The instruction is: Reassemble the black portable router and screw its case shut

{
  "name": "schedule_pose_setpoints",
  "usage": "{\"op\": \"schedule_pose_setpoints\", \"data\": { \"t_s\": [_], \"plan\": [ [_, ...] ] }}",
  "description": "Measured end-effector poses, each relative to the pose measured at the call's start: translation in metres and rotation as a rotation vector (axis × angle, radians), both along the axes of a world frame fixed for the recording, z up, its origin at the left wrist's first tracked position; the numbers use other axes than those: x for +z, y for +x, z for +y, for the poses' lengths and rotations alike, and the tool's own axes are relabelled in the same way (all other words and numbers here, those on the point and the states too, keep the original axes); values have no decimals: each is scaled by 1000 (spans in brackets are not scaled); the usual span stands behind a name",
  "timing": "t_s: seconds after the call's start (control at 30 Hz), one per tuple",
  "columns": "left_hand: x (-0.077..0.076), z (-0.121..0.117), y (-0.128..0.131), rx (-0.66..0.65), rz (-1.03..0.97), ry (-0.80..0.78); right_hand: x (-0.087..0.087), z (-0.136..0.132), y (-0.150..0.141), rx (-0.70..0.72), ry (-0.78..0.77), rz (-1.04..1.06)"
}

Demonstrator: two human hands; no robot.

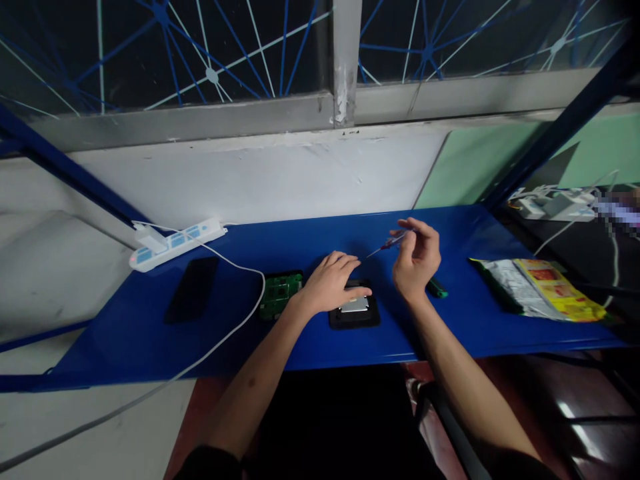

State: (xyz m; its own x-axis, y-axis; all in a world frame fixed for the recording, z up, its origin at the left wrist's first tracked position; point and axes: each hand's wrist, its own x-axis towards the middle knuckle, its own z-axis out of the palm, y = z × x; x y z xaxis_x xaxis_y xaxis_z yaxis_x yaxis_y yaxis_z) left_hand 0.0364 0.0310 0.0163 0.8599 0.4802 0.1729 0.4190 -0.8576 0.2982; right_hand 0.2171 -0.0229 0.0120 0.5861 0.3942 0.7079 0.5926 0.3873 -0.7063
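Fingers of the right hand (418,261) pinching a screwdriver (385,247), long axis two to eight o'clock, pointing toward eight, left hand (327,281) spread over a black device (355,323) at the screwdriver's seven, circuit board (276,298) at eight, power strip (184,243) at nine

I face dark windows (280,53) crossed by blue and white lines, their worn grey frame (346,63) above a scuffed white wall (280,180), with a pale green panel (480,160) to the right. In dim light, my blue table (125,327) stands between blue posts (70,175), with pale floor (125,440) below at left.
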Motion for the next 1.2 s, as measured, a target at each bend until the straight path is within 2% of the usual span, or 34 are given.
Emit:
{"op": "schedule_pose_setpoints", "data": {
  "t_s": [0.1, 0.17, 0.23, 0.37, 0.4, 0.53, 0.67, 0.83, 1.0, 1.1, 1.2],
  "plan": [
    [-1, 1, -13, 21, -20, -30, 2, 2, 9, -23, -10, 59],
    [-4, -1, -24, 50, -30, -41, 2, 4, 15, -38, -84, 66],
    [-7, -7, -36, 87, -24, -48, 0, 7, 20, -59, -225, 16],
    [-16, -27, -51, 156, 20, -37, -10, 12, 27, -44, -693, -258],
    [-18, -33, -52, 170, 31, -24, -13, 13, 27, -33, -765, -303],
    [-23, -51, -48, 198, 92, 20, -21, 9, 22, -48, -932, -386],
    [-23, -55, -43, 202, 126, 32, -23, 3, 15, -103, -1066, -437],
    [-25, -55, -45, 197, 116, 37, -23, 3, 11, -153, -1102, -472],
    [-29, -56, -49, 207, 87, 25, -17, -13, 7, -117, -978, -548],
    [-30, -55, -52, 205, 68, 21, -15, -33, 2, 54, -866, -648],
    [-32, -55, -53, 206, 40, 23, -20, -49, -3, 385, -725, -745]
  ]
}}
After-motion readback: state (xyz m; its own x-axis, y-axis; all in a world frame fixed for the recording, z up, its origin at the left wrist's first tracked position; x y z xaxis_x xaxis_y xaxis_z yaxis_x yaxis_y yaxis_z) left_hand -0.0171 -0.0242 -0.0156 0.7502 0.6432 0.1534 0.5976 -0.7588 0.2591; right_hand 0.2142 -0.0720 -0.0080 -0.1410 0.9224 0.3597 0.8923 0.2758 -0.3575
